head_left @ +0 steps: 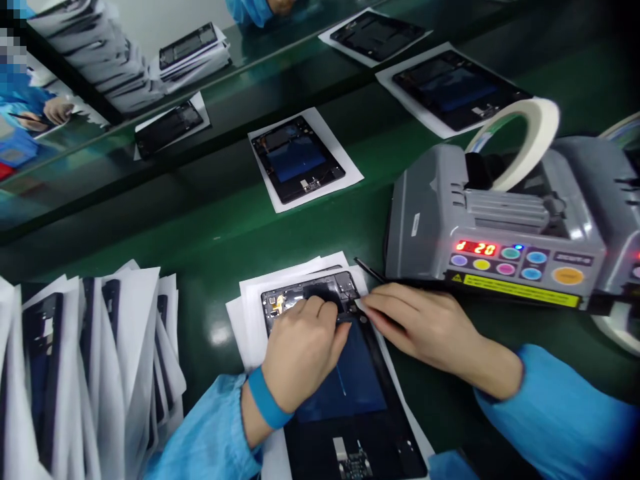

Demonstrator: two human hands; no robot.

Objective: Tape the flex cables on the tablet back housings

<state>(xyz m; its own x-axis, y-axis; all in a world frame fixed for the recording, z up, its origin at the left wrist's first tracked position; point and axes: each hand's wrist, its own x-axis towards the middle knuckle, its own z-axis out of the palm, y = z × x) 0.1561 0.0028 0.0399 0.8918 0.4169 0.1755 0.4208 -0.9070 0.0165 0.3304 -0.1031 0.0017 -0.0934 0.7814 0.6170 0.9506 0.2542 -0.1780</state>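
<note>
An opened black tablet body (350,407) with a blue panel lies on white sheets in front of me. My left hand (303,350) rests on its upper part, fingertips pressing down near the top edge. My right hand (430,330) sits at the tablet's upper right corner, pinching a small pale strip, with black tweezers (369,269) sticking out past the fingers. Both wrists wear light blue sleeves, and the left has a blue band.
A grey tape dispenser (505,227) with a white tape roll (520,137) and a red display stands right. Several tablets in white sheets (85,360) stack at left. More tablets (299,160) lie on the green belt. Another person's hands (47,113) work far left.
</note>
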